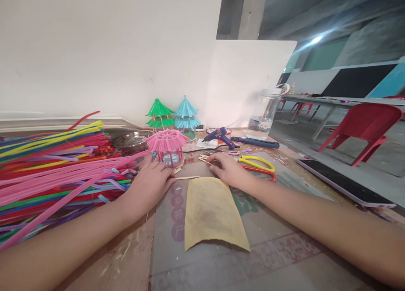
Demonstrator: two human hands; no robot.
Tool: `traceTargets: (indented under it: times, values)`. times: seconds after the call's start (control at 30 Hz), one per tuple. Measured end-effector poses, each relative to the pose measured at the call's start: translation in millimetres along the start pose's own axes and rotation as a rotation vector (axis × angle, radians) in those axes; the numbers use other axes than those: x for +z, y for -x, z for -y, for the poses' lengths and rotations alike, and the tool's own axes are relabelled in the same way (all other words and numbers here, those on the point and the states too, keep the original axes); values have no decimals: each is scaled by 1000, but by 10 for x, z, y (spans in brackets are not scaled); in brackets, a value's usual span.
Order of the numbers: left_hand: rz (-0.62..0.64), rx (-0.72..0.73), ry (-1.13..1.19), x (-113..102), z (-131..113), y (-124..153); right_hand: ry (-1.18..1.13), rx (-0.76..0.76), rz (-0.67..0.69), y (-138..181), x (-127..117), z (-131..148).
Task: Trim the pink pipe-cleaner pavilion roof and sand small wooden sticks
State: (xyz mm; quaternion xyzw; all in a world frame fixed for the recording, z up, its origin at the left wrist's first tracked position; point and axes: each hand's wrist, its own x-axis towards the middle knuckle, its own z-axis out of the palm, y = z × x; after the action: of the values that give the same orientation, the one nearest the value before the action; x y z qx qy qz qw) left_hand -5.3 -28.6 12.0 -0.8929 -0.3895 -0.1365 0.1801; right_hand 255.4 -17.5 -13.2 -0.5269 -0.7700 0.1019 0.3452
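Note:
My left hand rests low over the table beside the pipe cleaners. A thin wooden stick points right from its closed thumb and fingertips. My right hand is curled, with several short wooden sticks at its thumb and forefinger. Between my arms lies a curved sheet of yellowish sandpaper, darkened in the middle. Just past my left fingers stands a small pavilion with a pink pipe-cleaner roof. A green-roofed pavilion and a light blue one stand behind it.
Bundles of coloured pipe cleaners cover the left side, near a metal bowl. Yellow-and-red-handled scissors lie by my right wrist. Beyond are a blue glue gun, a dark blue tool and a water bottle. A phone lies right.

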Motion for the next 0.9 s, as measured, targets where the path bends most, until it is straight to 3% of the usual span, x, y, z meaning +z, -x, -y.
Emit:
traceTargets:
  times: [0.13, 0.27, 0.4, 0.53, 0.67, 0.9]
  values:
    - [25, -28, 37, -38, -20, -4, -37, -56, -48, 12, -6, -6]
    - [-57, -64, 198, -96, -76, 10, -163, -179, -110, 79, -44, 78]
    - [-82, -100, 445, -142, -213, 70, -274, -240, -52, 210, -84, 288]
    - [-60, -76, 535, -172, -337, 137, -425, -266, 54, 346, -109, 538]
    - [-45, -24, 556, -198, -368, 162, -620, -205, 177, 397, -114, 649]
    - [29, -20, 557, -173, -353, 149, -817, 6, 140, 313, -97, 503]
